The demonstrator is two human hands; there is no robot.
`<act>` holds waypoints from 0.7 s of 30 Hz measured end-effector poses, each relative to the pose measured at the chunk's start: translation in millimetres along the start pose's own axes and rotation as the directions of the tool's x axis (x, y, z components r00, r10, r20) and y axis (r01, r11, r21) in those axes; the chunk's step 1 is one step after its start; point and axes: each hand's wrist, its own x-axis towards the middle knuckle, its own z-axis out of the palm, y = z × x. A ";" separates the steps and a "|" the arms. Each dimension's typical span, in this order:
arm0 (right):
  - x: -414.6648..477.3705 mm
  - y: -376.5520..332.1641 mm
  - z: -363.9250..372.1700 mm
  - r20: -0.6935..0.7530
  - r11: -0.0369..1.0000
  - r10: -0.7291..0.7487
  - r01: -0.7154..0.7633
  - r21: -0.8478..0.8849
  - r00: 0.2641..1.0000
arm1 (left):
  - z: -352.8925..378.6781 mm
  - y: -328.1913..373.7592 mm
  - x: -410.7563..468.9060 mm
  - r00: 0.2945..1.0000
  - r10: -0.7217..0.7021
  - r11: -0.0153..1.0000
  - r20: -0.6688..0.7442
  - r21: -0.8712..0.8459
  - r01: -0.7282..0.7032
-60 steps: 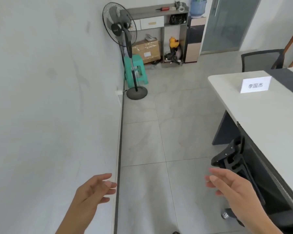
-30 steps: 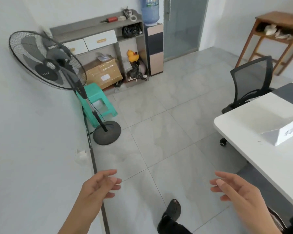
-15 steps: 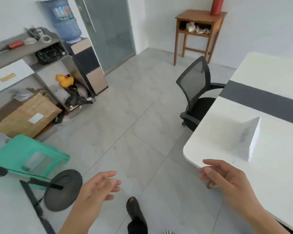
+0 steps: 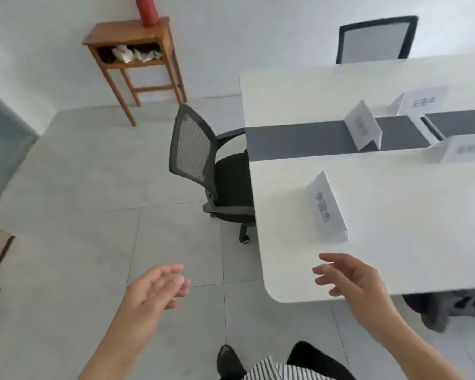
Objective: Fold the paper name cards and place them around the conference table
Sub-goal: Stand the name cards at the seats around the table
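The white conference table with a dark grey centre strip fills the right side. Several folded paper name cards stand on it: the nearest card close to the table's end, another card on the grey strip, and two more, one far right and one at the frame edge. My left hand hangs over the floor, fingers relaxed, holding nothing. My right hand hovers over the table's near corner, fingers loose and empty, below the nearest card.
A black mesh office chair is tucked at the table's end; a second chair stands on the far side. A wooden side table with a red bottle stands by the back wall. Grey tiled floor lies to the left.
The view has swung right, from the wall, fan and shelves to the conference table's end. Both hands stay empty and raised; the right hand now hangs over the table corner.
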 end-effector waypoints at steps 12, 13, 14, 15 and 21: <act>112.4 51.2 -23.2 -0.402 0.972 0.133 -0.198 -0.123 0.906 | 56.3 56.7 112.6 0.977 -0.015 0.989 0.211 0.149 -0.017; 127.6 57.8 -24.5 -0.423 0.963 0.141 -0.224 -0.154 0.895 | 59.8 59.4 117.4 0.979 -0.030 0.987 0.203 0.162 -0.003; 142.7 64.6 -25.4 -0.434 0.950 0.156 -0.255 -0.179 0.887 | 63.3 61.7 122.4 0.979 -0.049 0.984 0.197 0.177 0.013; 157.0 71.3 -26.1 -0.434 0.935 0.182 -0.291 -0.200 0.883 | 67.0 63.7 127.5 0.979 -0.068 0.981 0.193 0.191 0.031; 201.2 105.0 -27.4 -0.415 0.869 0.243 -0.387 -0.309 0.877 | 86.6 75.1 160.8 0.977 -0.145 0.967 0.154 0.231 0.107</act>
